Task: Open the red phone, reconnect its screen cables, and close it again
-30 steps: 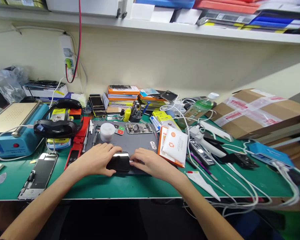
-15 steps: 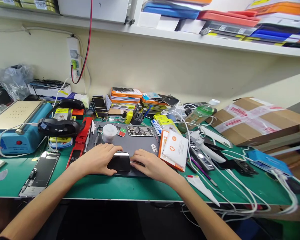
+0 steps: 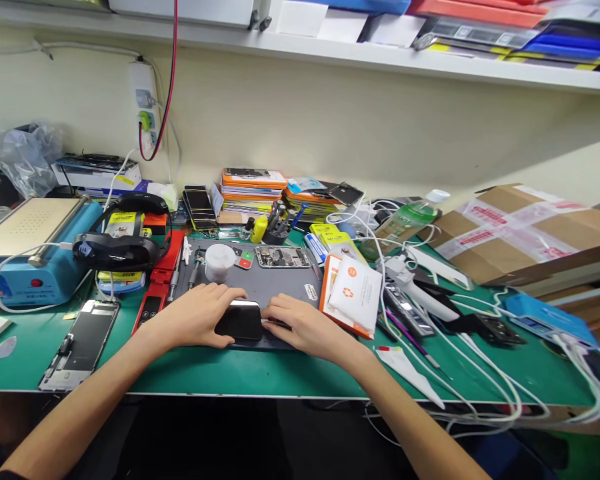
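Observation:
A black-screened smartphone (image 3: 241, 323) lies sideways on the grey work mat (image 3: 275, 283). My left hand (image 3: 195, 317) grips its left end, fingers over the top edge and thumb along the near edge. At the phone's right end, my right hand (image 3: 297, 323) is closed in a pinch. A small white tip and a slim dark piece show at its fingers, too small to name. Just beyond the phone stand a white round tub (image 3: 220, 262) and an opened phone body (image 3: 283, 257) with bare internals.
A detached phone screen (image 3: 83, 347) lies at left, near a black headset (image 3: 120, 250) and a blue heating machine (image 3: 35, 267). Rightward are a white packet (image 3: 355, 293), a white plastic blade (image 3: 410, 373), tangled cables, a green bottle (image 3: 405, 227) and a cardboard box (image 3: 525, 227).
The camera view has tilted slightly down and shifted a little. Both hands keep the same hold at the phone; no clear movement of the phone shows.

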Demonstrator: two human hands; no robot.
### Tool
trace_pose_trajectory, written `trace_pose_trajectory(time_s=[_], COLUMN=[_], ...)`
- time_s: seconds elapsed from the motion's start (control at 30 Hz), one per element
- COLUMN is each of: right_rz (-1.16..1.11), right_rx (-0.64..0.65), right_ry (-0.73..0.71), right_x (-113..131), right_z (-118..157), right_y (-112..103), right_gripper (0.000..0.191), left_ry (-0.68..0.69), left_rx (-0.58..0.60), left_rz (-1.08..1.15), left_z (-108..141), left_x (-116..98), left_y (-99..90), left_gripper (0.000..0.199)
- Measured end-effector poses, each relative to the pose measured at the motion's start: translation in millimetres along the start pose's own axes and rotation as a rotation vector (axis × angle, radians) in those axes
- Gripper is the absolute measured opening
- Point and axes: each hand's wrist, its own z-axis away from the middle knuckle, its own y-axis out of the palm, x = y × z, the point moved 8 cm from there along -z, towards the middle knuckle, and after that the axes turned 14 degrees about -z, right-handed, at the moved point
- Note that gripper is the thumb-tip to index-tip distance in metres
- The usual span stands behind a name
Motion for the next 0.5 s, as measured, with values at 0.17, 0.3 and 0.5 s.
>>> trace_pose_trajectory(time_s=[0.17, 0.3, 0.5], right_rz=[-0.007, -0.02, -0.059], right_rx=[-0.003, -0.012, -0.063], right_ry=[-0.006, -0.007, 0.016], right_x=[1, 0, -1], right_z=[0, 1, 6], right_y=[-1, 0, 0], right_gripper=[0.011, 0.012, 0.018], left_ry=[-0.002, 0.003, -0.061], left_rx=[-0.009, -0.018, -0.099], left_rz=[0.005, 0.005, -0.062], left_z=[-1, 2, 38], left_x=[0, 1, 8], left_y=[1.1, -0.9, -12.6], left_gripper=[0.08, 0.086, 0.074])
